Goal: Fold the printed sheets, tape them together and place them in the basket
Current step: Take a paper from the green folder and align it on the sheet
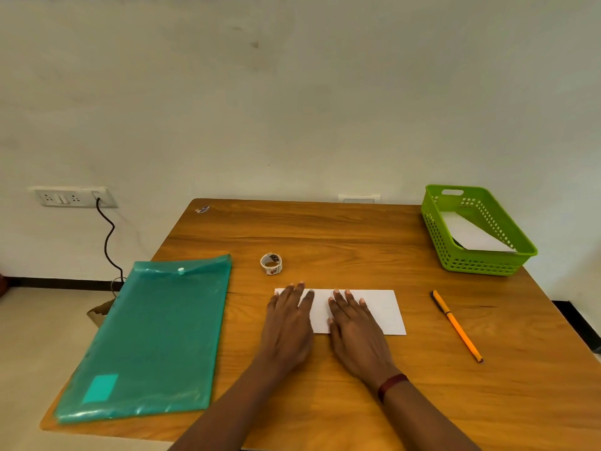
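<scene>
While both palms lie flat with fingers straight, the left hand (287, 320) and right hand (354, 323) press the folded white paper sheet (380, 310) on the wooden table (325, 236); the small tape roll (271, 264) sits just beyond; the green plastic basket (481, 265), far right, holds white paper.

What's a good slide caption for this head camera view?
Left hand and right hand press a white sheet flat on the table, beside tape roll, pen, folder and green basket.
</scene>
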Motion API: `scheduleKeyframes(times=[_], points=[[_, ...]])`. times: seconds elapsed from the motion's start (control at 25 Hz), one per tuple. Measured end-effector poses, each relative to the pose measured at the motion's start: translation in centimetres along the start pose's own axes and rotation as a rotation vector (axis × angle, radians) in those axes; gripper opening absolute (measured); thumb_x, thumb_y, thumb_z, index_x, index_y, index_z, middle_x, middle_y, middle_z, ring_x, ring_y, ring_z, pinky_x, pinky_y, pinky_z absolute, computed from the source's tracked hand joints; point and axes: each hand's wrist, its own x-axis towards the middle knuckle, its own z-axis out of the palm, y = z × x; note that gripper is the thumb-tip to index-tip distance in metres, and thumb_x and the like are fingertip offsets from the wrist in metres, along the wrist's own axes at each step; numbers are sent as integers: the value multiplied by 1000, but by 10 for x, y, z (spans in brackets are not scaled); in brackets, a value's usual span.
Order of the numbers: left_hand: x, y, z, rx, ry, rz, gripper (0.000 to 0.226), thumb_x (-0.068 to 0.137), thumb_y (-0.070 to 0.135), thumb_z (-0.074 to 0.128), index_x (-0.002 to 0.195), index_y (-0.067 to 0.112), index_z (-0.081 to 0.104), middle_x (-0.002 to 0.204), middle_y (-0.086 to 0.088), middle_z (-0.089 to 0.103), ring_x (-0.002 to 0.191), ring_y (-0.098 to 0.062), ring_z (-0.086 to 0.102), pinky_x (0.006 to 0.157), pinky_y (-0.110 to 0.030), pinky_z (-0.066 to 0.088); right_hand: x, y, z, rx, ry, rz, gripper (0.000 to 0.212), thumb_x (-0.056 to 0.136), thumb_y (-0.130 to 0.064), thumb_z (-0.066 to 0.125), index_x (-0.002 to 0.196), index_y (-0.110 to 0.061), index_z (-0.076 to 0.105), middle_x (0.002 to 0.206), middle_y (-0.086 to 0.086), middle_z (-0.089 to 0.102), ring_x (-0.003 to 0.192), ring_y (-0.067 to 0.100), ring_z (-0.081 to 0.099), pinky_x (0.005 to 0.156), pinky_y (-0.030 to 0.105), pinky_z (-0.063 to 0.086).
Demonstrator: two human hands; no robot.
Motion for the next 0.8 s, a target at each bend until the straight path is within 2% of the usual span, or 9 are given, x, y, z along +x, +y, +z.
scheduleKeyframes(times=[0.08,0.2,0.36,0.48,0.64,0.8], points=[[3,10,4,-14,-79,63,59,101,37,29,156,20,14,165,-6,4,151,-26,-4,120,-45,-3,5,-5,1,-11,-38,13,56,104,-41,21,155,-19,14,163,2,9,151,18,-2,120,34,-6],[6,8,13,19,-152,78,61,103,42,21,156,22,1,165,-4,-7,149,-24,-18,117,-42,-13,10,-9,6,-62,-109,30,61,103,-44,19,155,-19,0,163,6,-6,149,22,-13,119,40,-10],[5,3,21,33,-162,46,60,101,45,13,156,26,-2,164,-3,-10,148,-23,-20,116,-41,-15,10,-6,12,-115,-136,59,62,102,-48,11,155,-19,-4,163,7,-9,149,23,-13,118,43,-12],[4,3,21,26,-151,-12,63,97,49,4,156,26,-2,164,-2,-12,149,-22,-18,119,-46,-13,9,0,13,-108,-121,94,63,100,-54,8,155,-26,-4,163,3,-12,149,23,-15,119,46,-11],[5,1,20,36,-173,-34,64,97,52,3,154,27,-9,163,1,-17,148,-22,-20,121,-50,-7,7,25,8,-122,-119,148,82,87,-75,0,155,-29,-5,162,-1,-17,149,24,-14,120,48,-8],[6,1,21,24,-192,-38,63,99,54,5,154,30,-12,161,3,-21,147,-22,-23,120,-50,-9,1,50,1,-147,-100,187,96,79,-82,-9,156,-25,-3,163,4,-12,150,25,-13,121,46,-5]])
